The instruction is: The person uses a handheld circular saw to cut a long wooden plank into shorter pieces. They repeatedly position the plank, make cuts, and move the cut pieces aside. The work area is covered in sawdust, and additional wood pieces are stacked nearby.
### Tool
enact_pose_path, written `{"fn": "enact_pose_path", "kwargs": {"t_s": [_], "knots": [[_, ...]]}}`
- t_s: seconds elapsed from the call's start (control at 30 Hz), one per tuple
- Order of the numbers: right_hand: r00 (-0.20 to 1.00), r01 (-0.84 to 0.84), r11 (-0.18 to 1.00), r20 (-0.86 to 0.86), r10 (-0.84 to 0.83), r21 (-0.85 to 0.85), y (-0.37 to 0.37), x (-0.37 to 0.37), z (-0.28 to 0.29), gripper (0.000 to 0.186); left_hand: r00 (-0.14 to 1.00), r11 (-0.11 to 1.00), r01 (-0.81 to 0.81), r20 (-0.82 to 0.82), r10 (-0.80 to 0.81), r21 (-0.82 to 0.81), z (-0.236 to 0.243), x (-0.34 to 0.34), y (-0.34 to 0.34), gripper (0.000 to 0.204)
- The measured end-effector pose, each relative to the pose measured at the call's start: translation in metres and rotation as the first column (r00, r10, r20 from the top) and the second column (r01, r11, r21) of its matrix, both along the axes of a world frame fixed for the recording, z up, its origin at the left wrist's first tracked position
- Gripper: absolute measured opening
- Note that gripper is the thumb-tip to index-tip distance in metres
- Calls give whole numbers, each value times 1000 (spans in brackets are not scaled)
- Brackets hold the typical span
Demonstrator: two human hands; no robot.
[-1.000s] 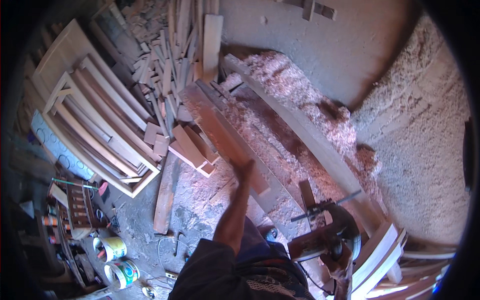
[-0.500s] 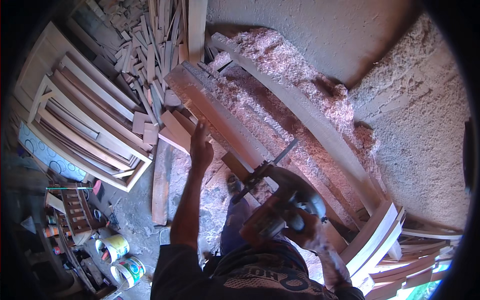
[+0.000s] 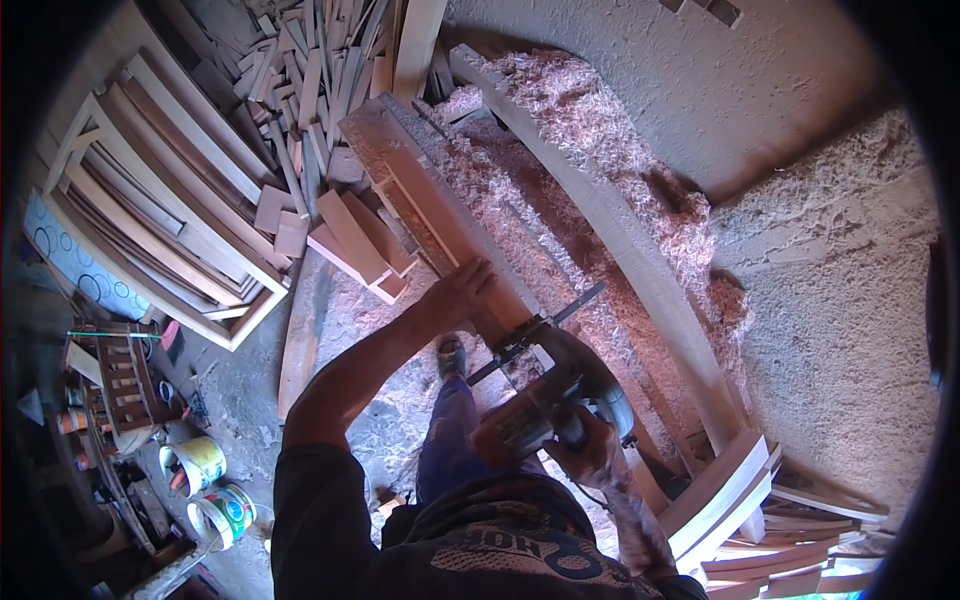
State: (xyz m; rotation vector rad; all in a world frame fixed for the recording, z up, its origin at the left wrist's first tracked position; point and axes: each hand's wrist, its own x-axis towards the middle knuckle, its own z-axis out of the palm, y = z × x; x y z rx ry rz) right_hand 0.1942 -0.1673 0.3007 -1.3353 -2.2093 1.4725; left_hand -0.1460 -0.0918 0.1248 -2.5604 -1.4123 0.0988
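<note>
Wood shavings (image 3: 590,120) everywhere; left hand (image 3: 462,292) presses flat on the long plank (image 3: 440,215), right hand (image 3: 590,455) grips the power saw (image 3: 555,395) at its near end.

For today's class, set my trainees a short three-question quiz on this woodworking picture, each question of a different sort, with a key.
1. True or false: the left hand rests flat on the long plank.
2. Multiple choice: what does the right hand grip? A) a hammer B) a handheld power saw C) a paint tin
3. Fill the gap: the pale heaps around the curved beam are wood ______.

Key:
1. True.
2. B.
3. Shavings; the shavings lie thick beside and over the beam.
</note>
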Motion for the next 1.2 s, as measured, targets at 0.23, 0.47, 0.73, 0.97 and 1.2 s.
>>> {"fn": "enact_pose_path", "kwargs": {"t_s": [0.23,0.47,0.73,0.97,1.2], "knots": [[999,-35,996,-16,34,-87,7,-10,2,65,975,997,-43,214,57,-68,-7,-9,1,55],[998,-65,983,6,67,-173,15,-12,3,64,986,999,-30,160,34,-23,-13,-9,2,54],[995,-61,984,71,74,-167,20,-24,11,56,977,998,-25,212,36,-53,-15,-17,4,57],[996,-80,970,23,88,-231,43,-54,1,56,979,991,-100,168,113,-84,-14,-47,19,57],[995,-87,981,26,92,-171,67,-100,-8,58,977,983,-155,134,168,-100,-11,-91,44,56]]}}
